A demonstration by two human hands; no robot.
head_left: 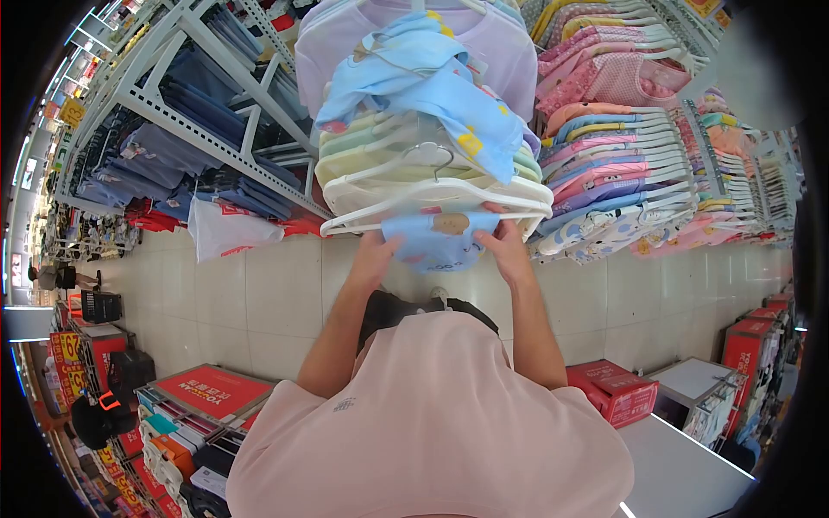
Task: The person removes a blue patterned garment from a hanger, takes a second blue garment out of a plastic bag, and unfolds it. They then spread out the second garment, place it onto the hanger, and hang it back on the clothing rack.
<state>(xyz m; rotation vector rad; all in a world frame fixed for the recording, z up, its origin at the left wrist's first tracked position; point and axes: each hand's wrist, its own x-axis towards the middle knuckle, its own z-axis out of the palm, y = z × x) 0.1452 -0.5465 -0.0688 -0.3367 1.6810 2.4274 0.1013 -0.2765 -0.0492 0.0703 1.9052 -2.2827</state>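
Note:
Between my two hands is a small light blue child's shirt (pixel 442 252) with a tan patch and dark lettering. My left hand (pixel 377 251) pinches its left side and my right hand (pixel 507 243) grips the other. A white hanger (pixel 351 225) with a metal hook spans just beyond the shirt, overlapping its top edge. Past it hang several pale green and cream garments (pixel 371 167) on a rack. Draped over these lies another light blue garment (pixel 406 78) with yellow prints, and lilac tops (pixel 509 65) hang behind it.
Racks of pink and multicoloured children's clothes (pixel 604 164) stand to the right. To the left, a white metal frame (pixel 207 142) carries dark blue clothes. A red-topped display (pixel 211 388) and a red box (pixel 611 393) stand behind me, over a tiled floor (pixel 285 293).

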